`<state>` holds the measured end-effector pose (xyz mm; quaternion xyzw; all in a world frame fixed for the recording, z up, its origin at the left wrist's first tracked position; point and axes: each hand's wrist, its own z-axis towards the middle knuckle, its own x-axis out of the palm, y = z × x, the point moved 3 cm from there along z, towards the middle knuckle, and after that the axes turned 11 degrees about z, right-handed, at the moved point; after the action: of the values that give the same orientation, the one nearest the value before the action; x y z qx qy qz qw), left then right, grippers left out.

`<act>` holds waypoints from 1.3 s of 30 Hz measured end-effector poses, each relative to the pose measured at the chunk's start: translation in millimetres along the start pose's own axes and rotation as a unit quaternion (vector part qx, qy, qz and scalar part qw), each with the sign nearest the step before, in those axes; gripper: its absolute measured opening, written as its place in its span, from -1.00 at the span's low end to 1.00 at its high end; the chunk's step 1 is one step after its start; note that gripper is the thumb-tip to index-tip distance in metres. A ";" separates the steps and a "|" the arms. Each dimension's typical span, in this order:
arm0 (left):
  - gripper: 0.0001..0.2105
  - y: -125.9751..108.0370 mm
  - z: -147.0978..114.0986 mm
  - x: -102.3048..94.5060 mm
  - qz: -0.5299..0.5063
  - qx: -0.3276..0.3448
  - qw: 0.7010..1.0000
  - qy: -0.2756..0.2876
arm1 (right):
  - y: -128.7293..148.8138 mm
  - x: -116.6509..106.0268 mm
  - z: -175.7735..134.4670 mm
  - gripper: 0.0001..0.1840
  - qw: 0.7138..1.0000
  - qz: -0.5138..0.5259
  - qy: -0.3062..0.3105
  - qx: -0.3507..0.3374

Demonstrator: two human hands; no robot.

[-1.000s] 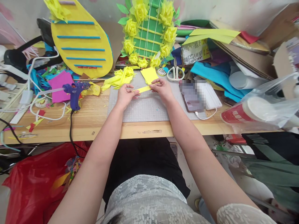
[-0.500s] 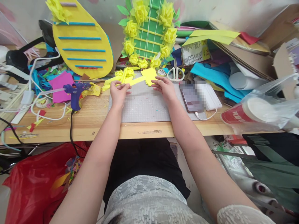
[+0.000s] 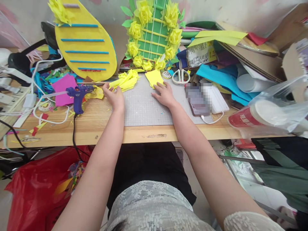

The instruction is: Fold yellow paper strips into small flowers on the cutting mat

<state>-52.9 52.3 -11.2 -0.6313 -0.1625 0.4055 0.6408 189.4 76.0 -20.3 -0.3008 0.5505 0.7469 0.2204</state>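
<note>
My left hand (image 3: 115, 98) is at the left edge of the grey cutting mat (image 3: 139, 112), thumb and fingers apart. It touches or nearly touches a loose pile of folded yellow paper pieces (image 3: 126, 81); its fingertips partly overlap the pile. On the mat's far side lies a small stack of flat yellow paper (image 3: 154, 78). The spread fingers of my right hand (image 3: 165, 93) rest at the near edge of that stack, not closed round it. White-handled scissors (image 3: 181, 75) lie just beyond my right hand, next to a small tape roll (image 3: 166, 74).
A purple glue gun (image 3: 79, 96) with a black cord sits left of the mat. Behind stand a yellow panel with blue strips (image 3: 85, 45) and a green piece ringed with yellow paper flowers (image 3: 154, 35). At right are a phone (image 3: 197, 101) and a bagged cup (image 3: 250, 115).
My left hand has moved left and let go of a yellow paper strip, which appears to lie on the pile. My right hand has shifted left, its fingers lowered to the yellow stack.
</note>
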 end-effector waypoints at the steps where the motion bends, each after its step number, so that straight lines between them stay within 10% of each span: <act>1: -0.61 -0.9 -1.3 -2.2 0.018 0.020 1.000 -0.013 | -0.1 1.8 0.0 -0.49 1.000 -0.010 0.008 0.002; 12: -0.49 -18.4 -38.7 14.6 0.049 0.166 0.952 0.254 | 0.0 -13.9 1.7 -0.53 0.992 0.102 -0.075 -0.006; 21: -0.40 -15.3 -30.7 8.9 0.116 0.256 0.939 0.200 | 22.2 -27.8 -11.9 -0.48 0.965 0.254 0.023 0.055; 26: -0.39 -25.9 -44.2 12.8 0.155 0.344 0.879 0.291 | 20.2 -30.8 -12.1 -0.54 0.964 0.252 0.063 0.065; 39: -0.62 -21.0 -44.1 16.6 0.201 0.277 0.891 0.297 | 18.5 -28.9 -11.0 -0.84 0.975 0.195 0.094 0.044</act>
<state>-4.3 37.1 -3.1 -0.5381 0.2850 0.3476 0.7130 200.3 60.0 10.2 -0.2469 0.6489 0.7190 0.0306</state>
